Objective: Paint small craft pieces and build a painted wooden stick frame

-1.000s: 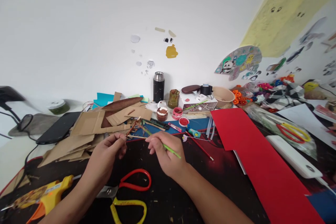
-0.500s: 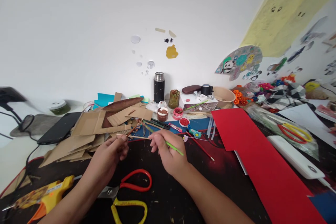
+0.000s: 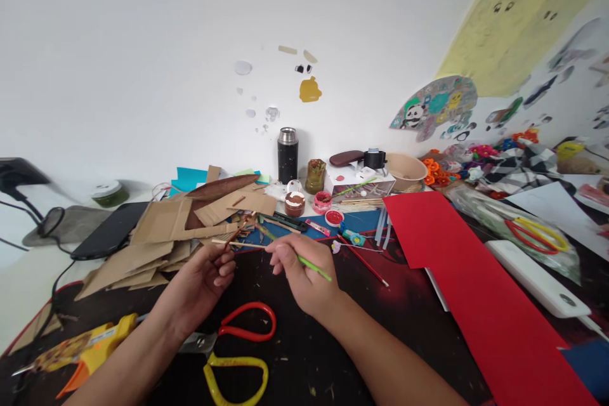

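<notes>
My left hand (image 3: 212, 273) pinches a thin brown stick (image 3: 236, 233) that slants up and away from its fingertips. My right hand (image 3: 304, 273) is closed around a paintbrush with a bright green handle (image 3: 314, 268); its bristle end lies close to the brown stick's far end, and I cannot tell whether they touch. A pale thin stick (image 3: 250, 245) runs between the two hands, past the left fingertips; which hand bears it is unclear. Below and between my hands lie large scissors with one red and one yellow handle (image 3: 240, 361), their blades partly behind my left forearm.
A yellow glue gun (image 3: 102, 342) lies at left, below stacked cardboard pieces (image 3: 162, 225). Paint jars (image 3: 295, 204) and a black flask (image 3: 288, 162) stand near the wall. Red card (image 3: 442, 266) and a white power strip (image 3: 537, 279) lie at right.
My left hand has turned slightly, with its lower fingers showing more. The right hand keeps nearly the same place with the paintbrush. The whole view has shifted a little.
</notes>
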{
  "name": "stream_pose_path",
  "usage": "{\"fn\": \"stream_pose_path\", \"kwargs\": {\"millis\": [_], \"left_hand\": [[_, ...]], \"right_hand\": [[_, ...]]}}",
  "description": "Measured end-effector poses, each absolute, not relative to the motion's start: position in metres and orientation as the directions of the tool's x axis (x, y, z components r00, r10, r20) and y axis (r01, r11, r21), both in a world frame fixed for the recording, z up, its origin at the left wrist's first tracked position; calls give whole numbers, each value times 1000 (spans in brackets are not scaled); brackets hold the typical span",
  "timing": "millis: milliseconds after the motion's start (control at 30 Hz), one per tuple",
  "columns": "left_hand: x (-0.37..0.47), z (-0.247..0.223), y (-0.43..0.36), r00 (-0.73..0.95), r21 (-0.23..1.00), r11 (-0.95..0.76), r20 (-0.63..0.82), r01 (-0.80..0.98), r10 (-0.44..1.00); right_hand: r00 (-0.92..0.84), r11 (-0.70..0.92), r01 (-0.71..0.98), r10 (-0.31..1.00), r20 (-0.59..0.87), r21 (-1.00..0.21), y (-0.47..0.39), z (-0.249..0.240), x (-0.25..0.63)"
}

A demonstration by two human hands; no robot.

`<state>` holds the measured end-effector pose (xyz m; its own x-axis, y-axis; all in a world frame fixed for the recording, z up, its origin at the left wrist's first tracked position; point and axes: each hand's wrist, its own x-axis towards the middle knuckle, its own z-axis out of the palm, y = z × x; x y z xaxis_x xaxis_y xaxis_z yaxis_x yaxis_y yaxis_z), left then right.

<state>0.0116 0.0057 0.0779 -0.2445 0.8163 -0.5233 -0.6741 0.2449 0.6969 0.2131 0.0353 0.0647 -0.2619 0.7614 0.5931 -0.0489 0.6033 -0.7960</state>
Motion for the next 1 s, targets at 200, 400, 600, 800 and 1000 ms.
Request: {"fn": "stream_pose_path", "kwargs": {"millis": [200, 400, 600, 800, 1000], "left_hand": [[14, 87, 4, -207, 630, 264, -572, -730, 794], [14, 87, 5, -197, 609, 264, -584, -748, 788], [16, 90, 4, -182, 609, 286, -590, -740, 787], [17, 89, 4, -168, 605, 277, -574, -746, 801], [16, 87, 5, -176, 609, 284, -583, -741, 793]], "right_hand": [[-263, 607, 7, 768, 584, -795, 39, 60, 211], [-165, 508, -66, 843, 512, -859, 45, 62, 216], [-313, 604, -37, 749, 584, -796, 34, 62, 211], [-152, 455, -37, 878, 454, -890, 50, 60, 215], [-217, 480, -85, 847, 486, -873, 44, 63, 213]]}}
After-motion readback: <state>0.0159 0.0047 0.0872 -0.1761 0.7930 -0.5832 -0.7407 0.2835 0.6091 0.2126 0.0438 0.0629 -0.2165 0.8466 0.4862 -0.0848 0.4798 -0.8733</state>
